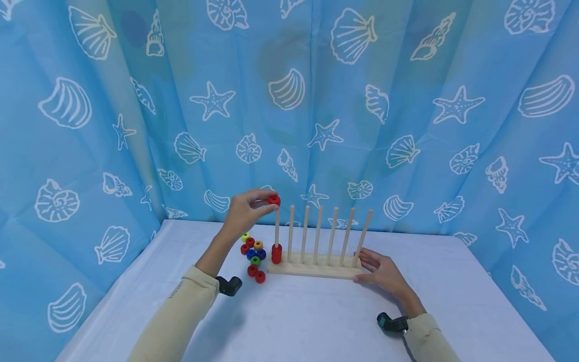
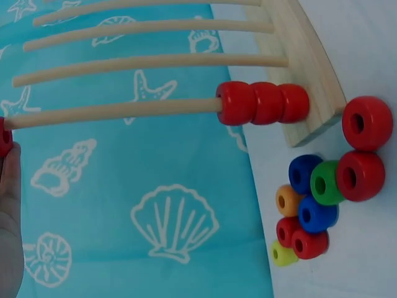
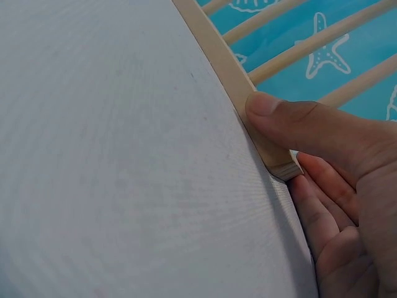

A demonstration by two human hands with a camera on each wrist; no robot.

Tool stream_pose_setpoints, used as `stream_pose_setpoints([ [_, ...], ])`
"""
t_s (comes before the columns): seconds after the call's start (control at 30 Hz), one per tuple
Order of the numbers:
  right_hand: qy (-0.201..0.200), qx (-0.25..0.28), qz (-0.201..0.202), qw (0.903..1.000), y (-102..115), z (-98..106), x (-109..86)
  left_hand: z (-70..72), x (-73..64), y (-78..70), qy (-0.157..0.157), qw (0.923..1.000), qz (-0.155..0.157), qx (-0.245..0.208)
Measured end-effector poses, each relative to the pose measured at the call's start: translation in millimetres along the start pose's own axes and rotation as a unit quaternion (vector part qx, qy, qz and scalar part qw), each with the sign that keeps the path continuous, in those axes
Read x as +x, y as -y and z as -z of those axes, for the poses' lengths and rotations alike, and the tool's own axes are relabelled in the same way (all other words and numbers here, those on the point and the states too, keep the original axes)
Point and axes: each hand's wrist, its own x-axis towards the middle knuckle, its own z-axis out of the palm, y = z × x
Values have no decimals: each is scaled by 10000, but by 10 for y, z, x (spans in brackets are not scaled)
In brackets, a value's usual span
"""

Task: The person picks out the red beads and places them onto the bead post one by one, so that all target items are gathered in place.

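Observation:
My left hand [image 1: 246, 208] pinches a red bead [image 1: 274, 200] at the top of the leftmost peg [image 1: 277, 226]. In the left wrist view that bead [image 2: 5, 138] shows at the peg's tip, partly cut off by the frame edge. Three red beads [image 2: 267, 103] are stacked at the foot of the same peg. The wooden peg rack [image 1: 312, 270] stands upright on the table, its other pegs bare. With thumb and fingers, my right hand [image 1: 382, 271] grips the right end of the rack's base [image 3: 273, 149].
Several loose beads, among them a green bead [image 1: 255, 261], a blue bead [image 2: 318, 214], an orange bead [image 2: 288, 200] and a yellow bead [image 2: 283, 253], lie left of the rack. A white cloth [image 1: 316, 322] covers the table. Behind it hangs a blue shell-patterned curtain [image 1: 312, 166].

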Motion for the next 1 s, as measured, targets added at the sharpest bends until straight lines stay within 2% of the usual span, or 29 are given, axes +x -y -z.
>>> stream_pose_setpoints([
  [0.23,-16,-102,-40,9999,27,-3,1,-56,-6,6,36,10000,33,-1],
  [0.5,-3,-165,-48,9999,6,-1,8,-118,-71,128,135,9998,158,-1],
  [0.83,-27,-201,-47,9998,38,-6,-13,-287,-288,462,159,9971,739,-83],
  [1.0,-64,-235,-94,9997,36,-10,-6,-387,-404,634,103,9945,1045,26],
])
